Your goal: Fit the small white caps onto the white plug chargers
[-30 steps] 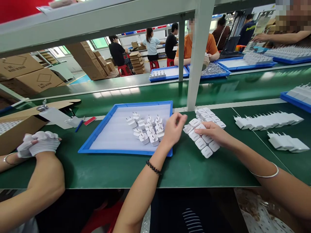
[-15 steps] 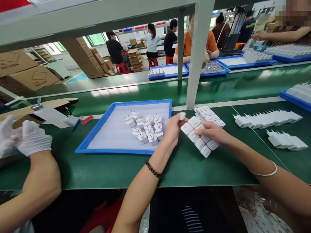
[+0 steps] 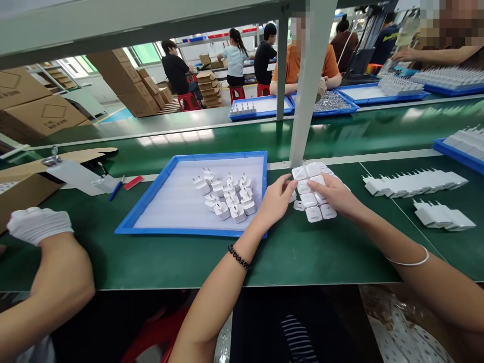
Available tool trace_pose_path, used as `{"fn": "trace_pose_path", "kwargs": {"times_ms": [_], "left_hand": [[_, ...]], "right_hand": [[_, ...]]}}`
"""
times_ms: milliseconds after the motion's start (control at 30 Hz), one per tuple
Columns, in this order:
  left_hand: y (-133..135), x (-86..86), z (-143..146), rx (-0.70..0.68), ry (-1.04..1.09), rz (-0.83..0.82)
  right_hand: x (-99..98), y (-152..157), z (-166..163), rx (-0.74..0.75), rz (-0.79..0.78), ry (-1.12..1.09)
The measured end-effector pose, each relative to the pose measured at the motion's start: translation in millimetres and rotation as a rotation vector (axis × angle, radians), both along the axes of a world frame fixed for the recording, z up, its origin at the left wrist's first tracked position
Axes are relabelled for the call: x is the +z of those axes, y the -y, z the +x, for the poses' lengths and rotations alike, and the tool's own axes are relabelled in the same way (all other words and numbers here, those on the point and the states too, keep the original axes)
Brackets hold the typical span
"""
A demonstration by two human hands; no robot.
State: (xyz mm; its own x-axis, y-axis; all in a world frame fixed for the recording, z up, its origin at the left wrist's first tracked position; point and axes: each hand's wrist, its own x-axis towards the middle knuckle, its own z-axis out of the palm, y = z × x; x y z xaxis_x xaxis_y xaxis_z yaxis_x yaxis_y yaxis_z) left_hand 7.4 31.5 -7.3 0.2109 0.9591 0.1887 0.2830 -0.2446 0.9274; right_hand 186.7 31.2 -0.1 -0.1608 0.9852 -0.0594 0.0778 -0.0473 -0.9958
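Note:
A block of several white charger plugs (image 3: 313, 197) lies on the green table just right of the blue tray (image 3: 151, 201). My left hand (image 3: 275, 200) presses against the block's left side, fingers curled on it. My right hand (image 3: 333, 193) lies over the block's right side, fingers bent around the plugs. Inside the tray stands a cluster of white plugs (image 3: 227, 195) with their prongs up.
Rows of white plugs (image 3: 412, 182) and a smaller group (image 3: 442, 217) lie to the right. A co-worker's gloved hand (image 3: 36, 224) rests at the left by a cardboard box (image 3: 22, 184). A metal post (image 3: 308, 91) stands behind the block. Other people work across the belt.
The block of plugs was tilted between my hands; now it lies squarer and nearer the post. My left hand has come down onto its side. The co-worker's gloved hands have separated.

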Motion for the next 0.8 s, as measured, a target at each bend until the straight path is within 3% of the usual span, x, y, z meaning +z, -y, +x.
{"fn": "trace_pose_path", "kwargs": {"times_ms": [100, 233, 300, 400, 500, 633, 800], "left_hand": [[-7.0, -4.9, 0.0, -0.045, 0.292, -0.123], [-11.2, -7.1, -3.9, 0.107, 0.383, -0.063], [-7.3, -5.3, -4.8, 0.221, 0.222, 0.061], [3.2, 0.3, -3.0, 0.336, -0.175, 0.423], [11.8, 6.4, 0.3, 0.207, -0.449, 0.606], [13.6, 11.4, 0.1, 0.059, -0.445, 0.467], [7.8, 13.6, -4.1, -0.099, -0.161, 0.201]], "right_hand": [[2.6, 4.0, -0.5, 0.096, -0.007, 0.002], [1.7, 6.3, -1.6, 0.224, -0.149, -0.028], [-1.1, 5.7, -2.3, 0.209, -0.158, -0.017], [-5.5, 5.2, -3.7, 0.170, -0.097, 0.007], [-7.0, 6.5, -4.8, 0.184, -0.016, -0.012], [-2.6, 11.1, -5.1, 0.234, 0.070, 0.000], [8.8, 16.4, -4.1, 0.271, 0.090, 0.073]]}}
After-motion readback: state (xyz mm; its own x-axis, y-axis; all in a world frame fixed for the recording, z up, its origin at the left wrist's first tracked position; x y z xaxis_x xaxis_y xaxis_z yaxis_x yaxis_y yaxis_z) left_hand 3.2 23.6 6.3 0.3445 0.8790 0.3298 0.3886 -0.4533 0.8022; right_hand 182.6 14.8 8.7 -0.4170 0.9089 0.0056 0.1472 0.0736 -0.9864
